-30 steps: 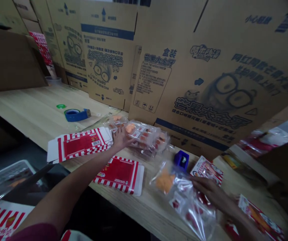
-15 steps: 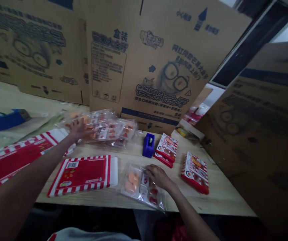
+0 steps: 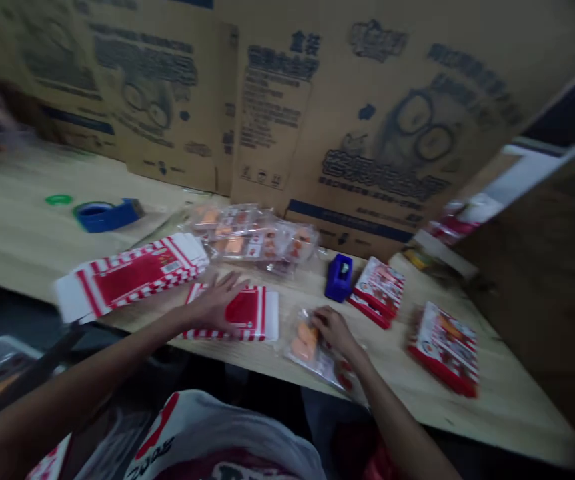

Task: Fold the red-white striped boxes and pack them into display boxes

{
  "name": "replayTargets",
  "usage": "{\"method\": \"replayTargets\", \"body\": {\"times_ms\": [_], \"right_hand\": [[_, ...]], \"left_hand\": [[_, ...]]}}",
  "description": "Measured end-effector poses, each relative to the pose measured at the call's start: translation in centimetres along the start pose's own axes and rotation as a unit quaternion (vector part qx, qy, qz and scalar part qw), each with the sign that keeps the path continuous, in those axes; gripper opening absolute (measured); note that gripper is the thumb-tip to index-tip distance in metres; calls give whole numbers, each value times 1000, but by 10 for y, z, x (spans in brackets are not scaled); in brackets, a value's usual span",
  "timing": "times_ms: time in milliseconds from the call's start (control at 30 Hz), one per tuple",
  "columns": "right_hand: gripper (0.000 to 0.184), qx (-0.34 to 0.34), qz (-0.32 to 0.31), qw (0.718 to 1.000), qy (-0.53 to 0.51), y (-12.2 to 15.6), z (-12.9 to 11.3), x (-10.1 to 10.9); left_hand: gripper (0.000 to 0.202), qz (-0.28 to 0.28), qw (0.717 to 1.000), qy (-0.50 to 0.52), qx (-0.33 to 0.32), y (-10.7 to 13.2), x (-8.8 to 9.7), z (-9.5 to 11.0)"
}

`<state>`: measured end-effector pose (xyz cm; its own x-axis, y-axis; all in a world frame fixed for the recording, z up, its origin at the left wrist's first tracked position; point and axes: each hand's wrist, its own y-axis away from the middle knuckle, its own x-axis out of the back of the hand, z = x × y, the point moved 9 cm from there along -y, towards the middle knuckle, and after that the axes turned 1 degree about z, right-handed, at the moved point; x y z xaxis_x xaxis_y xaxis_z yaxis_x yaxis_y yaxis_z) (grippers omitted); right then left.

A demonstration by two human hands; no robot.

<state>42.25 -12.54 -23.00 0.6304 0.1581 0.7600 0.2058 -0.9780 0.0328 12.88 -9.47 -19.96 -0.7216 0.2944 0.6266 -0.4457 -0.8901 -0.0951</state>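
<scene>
My left hand (image 3: 217,303) lies with fingers spread across a flat red-and-white striped carton (image 3: 257,313) near the table's front edge, covering its middle. To the right, my right hand (image 3: 335,330) has its fingers curled down onto a clear plastic packet (image 3: 303,341) with orange pieces and dark red pieces inside. The hand hides part of the packet. Left of my left hand is a stack of flat striped cartons (image 3: 132,275). Beyond both hands, a pile of similar clear packets (image 3: 257,240) rests against the cardboard.
A blue tape dispenser (image 3: 107,215) and a green ring (image 3: 59,199) lie at the left. A small purple dispenser (image 3: 339,277) stands beside filled cartons (image 3: 378,288), with more filled cartons (image 3: 445,347) further right. Large cardboard boxes (image 3: 277,133) wall the back. A white bin (image 3: 5,347) sits below left.
My left hand has left the pile of packets and come down onto the flat striped carton. My right hand stays at its packet. The view has turned left.
</scene>
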Motion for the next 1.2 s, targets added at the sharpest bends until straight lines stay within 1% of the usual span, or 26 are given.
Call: {"method": "replayTargets", "body": {"times_ms": [33, 100, 133, 167, 200, 267, 333, 400, 467, 533, 633, 667, 733, 833, 933, 1000, 1033, 1100, 1200], "right_hand": [[12, -6, 1, 1000, 2, -2, -2, 2], [12, -14, 6, 1000, 0, -3, -2, 10], [12, -13, 11, 1000, -5, -2, -2, 15], [14, -9, 15, 1000, -12, 0, -2, 20], [15, -4, 18, 1000, -19, 1, -3, 25], [18, 7, 37, 998, -40, 0, -3, 35], [19, 14, 83, 993, -78, -6, -1, 47], [18, 22, 127, 983, -134, -13, -1, 57], [22, 36, 136, 974, -178, -19, -3, 61], [30, 49, 133, 971, -194, -23, -6, 66], [34, 56, 160, 965, -200, -26, -5, 76], [35, 59, 169, 963, -201, -27, -5, 76], [36, 66, 163, 967, -186, -27, -9, 67], [33, 76, 129, 978, -148, -20, -25, 39], [26, 116, 66, 985, -107, -7, -49, 7], [27, 138, 26, 988, -64, 0, -63, -11], [28, 140, 18, 989, -48, 3, -67, -18], [28, 126, 29, 991, -37, 2, -69, -29], [26, 98, 62, 992, -56, -4, -66, -44]], "left_hand": [[108, -25, 998, -64, 2, 7, -10, -9], [116, -53, 984, -170, 6, 12, -23, -24], [118, -59, 977, -204, 11, 13, -28, -27], [117, -64, 972, -226, 11, 14, -32, -25], [115, -66, 969, -239, 6, 16, -34, -20], [107, -61, 967, -248, -20, 20, -38, -2], [105, -49, 963, -261, -46, 25, -40, 15], [108, -34, 954, -292, -56, 32, -41, 26], [110, -23, 943, -329, -51, 39, -43, 32], [109, -22, 934, -354, -41, 45, -46, 34], [112, -32, 933, -357, -34, 51, -50, 36], [114, -31, 934, -353, -34, 52, -51, 37], [115, -21, 937, -346, -35, 53, -53, 39], [113, 14, 938, -345, -29, 54, -54, 44], [109, 47, 934, -354, -26, 56, -56, 48], [109, 52, 934, -351, -38, 57, -60, 48], [110, 52, 935, -348, -42, 57, -62, 47], [111, 42, 938, -342, -41, 57, -65, 43], [110, 10, 940, -340, -24, 54, -68, 35]]}}
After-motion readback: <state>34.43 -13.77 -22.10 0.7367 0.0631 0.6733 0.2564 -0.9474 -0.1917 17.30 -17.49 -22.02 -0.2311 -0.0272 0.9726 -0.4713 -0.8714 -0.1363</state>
